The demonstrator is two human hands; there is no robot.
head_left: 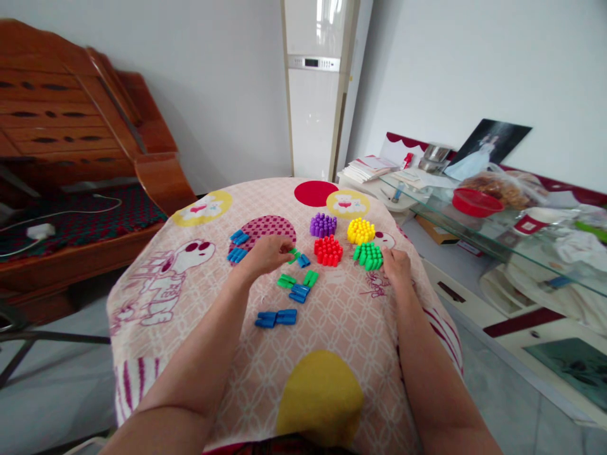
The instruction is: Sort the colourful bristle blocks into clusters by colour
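Observation:
My left hand (pixel 271 256) is closed in a pinch over the middle of the table, its fingertips at a small green plastic peg (pixel 294 254). A blue peg (pixel 304 260) lies just right of it. My right hand (pixel 397 265) is curled against the right side of a tight bunch of green pegs (pixel 368 256); whatever its fingers hold is hidden. Beside that bunch stand upright clusters of red pegs (pixel 328 251), purple pegs (pixel 324 224) and yellow pegs (pixel 361 231). Loose green pegs (pixel 286 280) and blue pegs (pixel 300 292) lie nearer me.
More blue pegs (pixel 275 318) lie toward the front, others (pixel 237 254) left of my left wrist. A patterned cloth (pixel 190 354) covers the table. To the right is a glass shelf (pixel 531 237) with a red bowl (pixel 477 202); a wooden bench (pixel 161 180) stands left.

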